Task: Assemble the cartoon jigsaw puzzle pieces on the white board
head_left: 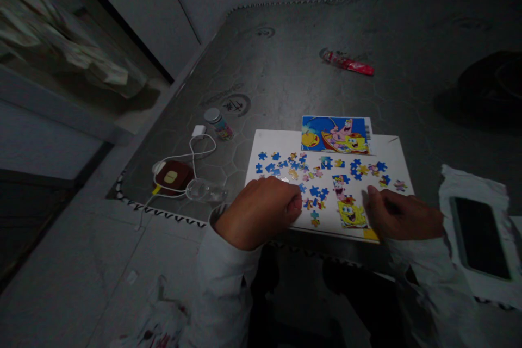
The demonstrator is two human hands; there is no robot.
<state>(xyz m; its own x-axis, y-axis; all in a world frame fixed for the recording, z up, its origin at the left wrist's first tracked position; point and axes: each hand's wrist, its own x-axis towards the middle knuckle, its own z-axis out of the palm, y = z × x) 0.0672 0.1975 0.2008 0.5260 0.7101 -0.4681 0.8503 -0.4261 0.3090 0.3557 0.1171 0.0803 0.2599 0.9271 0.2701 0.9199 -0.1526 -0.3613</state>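
My left hand (pixel 265 206) is closed with curled fingers at the left part of a white board (pixel 285 141), among loose jigsaw pieces (pixel 316 191). What it may hold is hidden. On the board's right side rests my right hand (pixel 403 213), its fingers curled in and its thumb apart, with nothing visible in it. The right thumb is close to a partly joined cartoon puzzle (pixel 350 212), which has a yellow character at its bottom. A picture card (pixel 336 135) with a cartoon scene lies along the board's far edge.
Left of the board are a small capped bottle (pixel 220 124), a white cable (pixel 193 147), a brown case (pixel 177 178) and a clear plastic cup (pixel 206 190). A phone (pixel 481 236) lies on white paper at right. A red wrapper (pixel 348 62) and a dark object (pixel 491 84) sit farther back.
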